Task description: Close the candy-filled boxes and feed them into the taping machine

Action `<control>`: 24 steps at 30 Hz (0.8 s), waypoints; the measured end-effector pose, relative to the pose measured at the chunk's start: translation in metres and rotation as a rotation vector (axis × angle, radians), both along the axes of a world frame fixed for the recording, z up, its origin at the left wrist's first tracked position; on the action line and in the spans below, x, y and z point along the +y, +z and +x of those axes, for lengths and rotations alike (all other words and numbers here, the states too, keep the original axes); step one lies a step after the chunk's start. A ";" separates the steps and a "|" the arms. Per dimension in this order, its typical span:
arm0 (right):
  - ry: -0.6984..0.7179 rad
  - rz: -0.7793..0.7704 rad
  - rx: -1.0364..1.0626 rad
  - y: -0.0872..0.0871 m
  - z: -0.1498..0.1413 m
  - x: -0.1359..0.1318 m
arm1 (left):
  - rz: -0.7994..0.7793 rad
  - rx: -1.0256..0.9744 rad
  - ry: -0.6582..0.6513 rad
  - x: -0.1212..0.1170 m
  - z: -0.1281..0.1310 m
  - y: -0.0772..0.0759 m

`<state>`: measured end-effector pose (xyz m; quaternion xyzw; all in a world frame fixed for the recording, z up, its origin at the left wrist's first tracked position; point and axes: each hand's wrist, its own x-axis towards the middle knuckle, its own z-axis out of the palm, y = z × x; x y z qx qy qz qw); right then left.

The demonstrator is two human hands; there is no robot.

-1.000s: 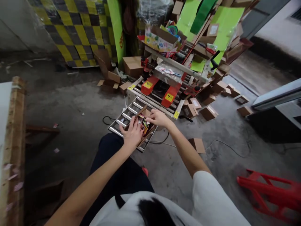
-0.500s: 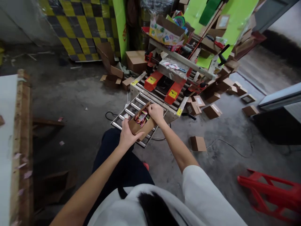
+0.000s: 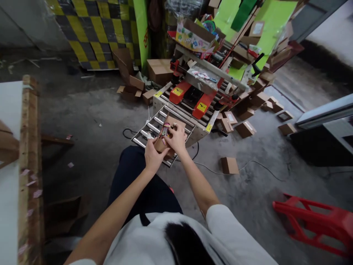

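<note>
A small open cardboard box (image 3: 160, 145) rests on a short roller conveyor (image 3: 146, 134), partly covered by my hands. Colourful small packets (image 3: 166, 129) show inside it. My left hand (image 3: 154, 154) grips the near left end of the box, thumb along its near side and fingers on the left. My right hand (image 3: 176, 139) reaches over the opening with bent fingers at the packets. What its fingertips hold, if anything, is hidden. A flap (image 3: 176, 120) stands out at the far end of the box, behind my right hand.
Beyond the rollers stands a carton-sealing machine (image 3: 193, 95) with red guides and a printed carton (image 3: 193, 36) on top. Cardboard boxes (image 3: 245, 129) lie about the floor at right. A red plastic stool (image 3: 311, 221) and a wood-edged table (image 3: 27, 165) flank me.
My right hand has moved from the box's far edge to over its opening, covering more of the packets. The far flap now shows. The view has shifted slightly.
</note>
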<state>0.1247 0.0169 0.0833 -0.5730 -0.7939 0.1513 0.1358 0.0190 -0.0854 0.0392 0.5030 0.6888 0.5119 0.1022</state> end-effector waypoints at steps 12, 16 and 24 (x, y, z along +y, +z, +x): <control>-0.067 0.083 -0.025 0.000 -0.033 -0.005 | -0.112 -0.387 -0.343 0.083 -0.052 0.000; -0.186 0.092 0.322 -0.011 -0.013 0.007 | -0.154 -0.301 -0.472 0.094 -0.034 0.000; -0.018 0.060 0.316 -0.021 0.000 -0.027 | -0.346 -0.094 -0.536 0.081 -0.031 -0.009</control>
